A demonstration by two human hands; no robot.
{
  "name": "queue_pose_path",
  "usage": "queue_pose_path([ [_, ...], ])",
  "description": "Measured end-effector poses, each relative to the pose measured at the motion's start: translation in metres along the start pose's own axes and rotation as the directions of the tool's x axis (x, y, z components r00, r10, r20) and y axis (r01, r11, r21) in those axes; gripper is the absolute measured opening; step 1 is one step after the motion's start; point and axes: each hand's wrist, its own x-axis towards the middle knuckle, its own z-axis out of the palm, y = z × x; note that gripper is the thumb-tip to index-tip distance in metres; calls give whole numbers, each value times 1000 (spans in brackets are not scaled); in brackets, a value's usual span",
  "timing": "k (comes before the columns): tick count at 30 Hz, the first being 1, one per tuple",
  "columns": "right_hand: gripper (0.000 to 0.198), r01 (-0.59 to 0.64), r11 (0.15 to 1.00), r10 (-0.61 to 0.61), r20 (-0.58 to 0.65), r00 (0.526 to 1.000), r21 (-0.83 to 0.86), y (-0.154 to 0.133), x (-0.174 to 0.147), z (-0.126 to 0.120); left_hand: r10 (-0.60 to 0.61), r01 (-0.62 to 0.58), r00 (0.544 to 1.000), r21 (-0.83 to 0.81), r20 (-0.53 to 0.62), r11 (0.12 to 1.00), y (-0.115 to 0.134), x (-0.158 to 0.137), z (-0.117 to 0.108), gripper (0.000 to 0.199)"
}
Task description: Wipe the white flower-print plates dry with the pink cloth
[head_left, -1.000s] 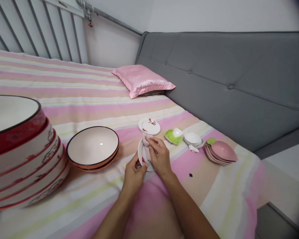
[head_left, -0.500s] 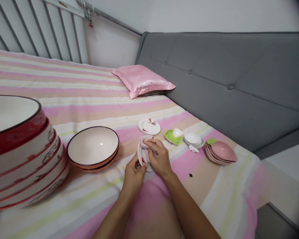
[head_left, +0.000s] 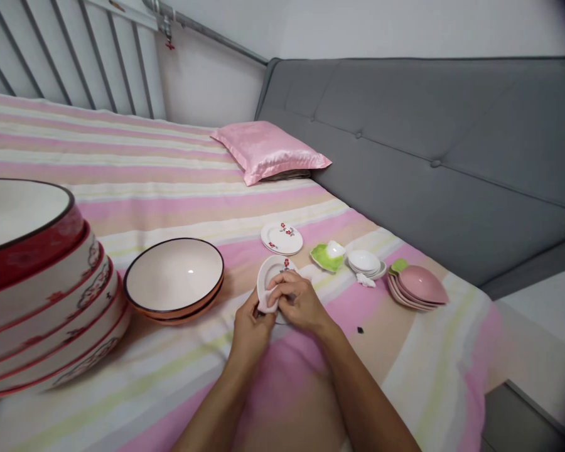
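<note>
Plate (head_left: 270, 271) held between both hands (head_left: 300, 302).

My left hand (head_left: 252, 329) is closed in a pinch, its thumb (head_left: 267, 319) on the side nearest my right hand (head_left: 302, 302). The latter sits just beside it, slightly farther out, fingers (head_left: 285, 287) curled and directed leftward. Left forearm (head_left: 219, 398) and right forearm (head_left: 360, 392), both bare, diverge from the hands back toward me.
</note>
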Motion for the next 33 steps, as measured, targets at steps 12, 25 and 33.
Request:
queue_pose_path([
  [12,35,-32,997,5,-332,943,-76,6,1,5,-10,10,1000,-17,30,1000,0,0,2,44],
  [25,29,-317,948,284,-373,883,-29,28,-1,-3,51,-54,997,59,56,997,2,-2,5,58],
  [33,30,-413,868,496,-428,755,278,51,-7,5,-33,35,997,29,-67,999,3,0,5,56],
])
